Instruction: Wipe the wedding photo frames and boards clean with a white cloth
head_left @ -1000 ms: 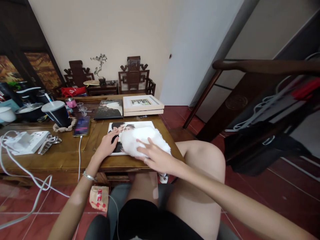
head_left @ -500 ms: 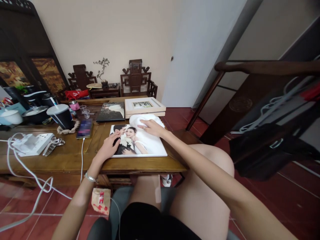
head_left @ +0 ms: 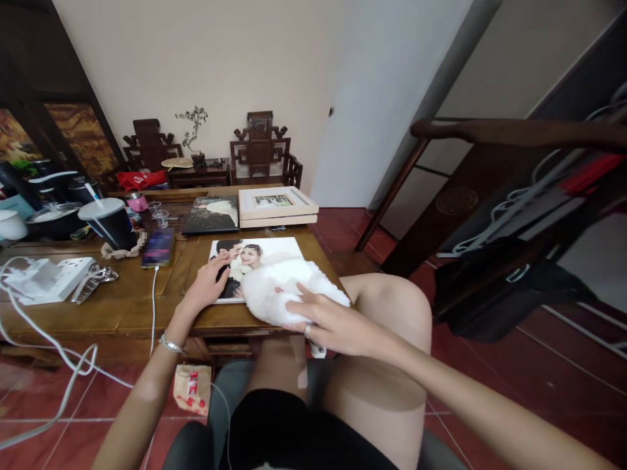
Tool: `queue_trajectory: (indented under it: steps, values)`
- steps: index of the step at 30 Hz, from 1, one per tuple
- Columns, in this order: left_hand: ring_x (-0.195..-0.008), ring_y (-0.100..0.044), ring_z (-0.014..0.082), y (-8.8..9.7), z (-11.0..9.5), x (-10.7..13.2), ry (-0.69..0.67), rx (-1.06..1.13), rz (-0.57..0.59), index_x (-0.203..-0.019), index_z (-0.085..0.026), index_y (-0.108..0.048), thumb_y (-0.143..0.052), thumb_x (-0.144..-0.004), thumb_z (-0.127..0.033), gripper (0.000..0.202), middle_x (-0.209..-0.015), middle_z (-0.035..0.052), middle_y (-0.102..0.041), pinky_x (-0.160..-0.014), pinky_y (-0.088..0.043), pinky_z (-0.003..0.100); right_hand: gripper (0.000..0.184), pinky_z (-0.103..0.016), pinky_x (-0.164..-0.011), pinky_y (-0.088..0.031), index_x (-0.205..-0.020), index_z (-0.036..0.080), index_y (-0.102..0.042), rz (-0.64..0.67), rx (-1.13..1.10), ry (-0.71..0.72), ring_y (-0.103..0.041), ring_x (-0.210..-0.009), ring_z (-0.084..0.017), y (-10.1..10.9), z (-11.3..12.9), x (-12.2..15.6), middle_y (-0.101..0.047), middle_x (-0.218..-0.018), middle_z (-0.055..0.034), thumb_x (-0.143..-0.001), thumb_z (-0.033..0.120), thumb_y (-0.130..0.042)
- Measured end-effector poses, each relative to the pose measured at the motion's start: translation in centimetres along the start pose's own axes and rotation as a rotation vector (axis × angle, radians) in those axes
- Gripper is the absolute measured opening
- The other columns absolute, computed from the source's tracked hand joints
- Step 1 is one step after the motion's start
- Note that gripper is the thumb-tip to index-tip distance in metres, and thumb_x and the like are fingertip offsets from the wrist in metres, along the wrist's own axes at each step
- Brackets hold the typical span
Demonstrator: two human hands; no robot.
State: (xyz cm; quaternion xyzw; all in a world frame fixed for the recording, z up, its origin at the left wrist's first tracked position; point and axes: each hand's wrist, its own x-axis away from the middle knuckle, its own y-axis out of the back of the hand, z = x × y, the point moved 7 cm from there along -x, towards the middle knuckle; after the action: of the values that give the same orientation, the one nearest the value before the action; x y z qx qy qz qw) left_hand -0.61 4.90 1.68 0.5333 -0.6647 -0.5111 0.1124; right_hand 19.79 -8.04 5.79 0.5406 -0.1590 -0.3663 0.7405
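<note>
A glossy photo panel [head_left: 277,249] with a couple printed on it lies flat near the front edge of the wooden table. My left hand [head_left: 208,282] rests on its left side, fingers stretched out over the print. In my right hand [head_left: 329,321], which wears a ring, is a fluffy white cloth [head_left: 267,287]. The cloth covers the panel's lower right part and reaches over the table's front edge. My right thumb and fingers press into the cloth, partly sunk in its folds.
Behind the panel lie a dark photo album [head_left: 211,215] and stacked light frames [head_left: 278,206]. To the left are a charging phone [head_left: 157,248], a black cup with a straw [head_left: 108,225], and a white power strip [head_left: 59,281] with trailing cables. A paper bag [head_left: 192,390] is below.
My right hand has drawn the white cloth from the panel's far right corner down toward me, to the front edge. The left hand stays on the panel. The view has shifted slightly.
</note>
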Motion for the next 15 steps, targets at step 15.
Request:
queue_trajectory:
  steps: [15]
  values:
    - [-0.137, -0.044, 0.0219, 0.4, -0.4, 0.2, -0.004, 0.033, -0.007, -0.129, -0.016, -0.057, -0.041, -0.095, -0.034, 0.042, -0.142, 0.0118, -0.053, -0.117, -0.031, 0.042, 0.022, -0.043, -0.098, -0.036, -0.089, 0.019, -0.055, -0.218, 0.127, -0.225, -0.064, -0.081, -0.027, 2.1, -12.6, -10.3, -0.066, -0.076, -0.0055, -0.096, 0.031, -0.038]
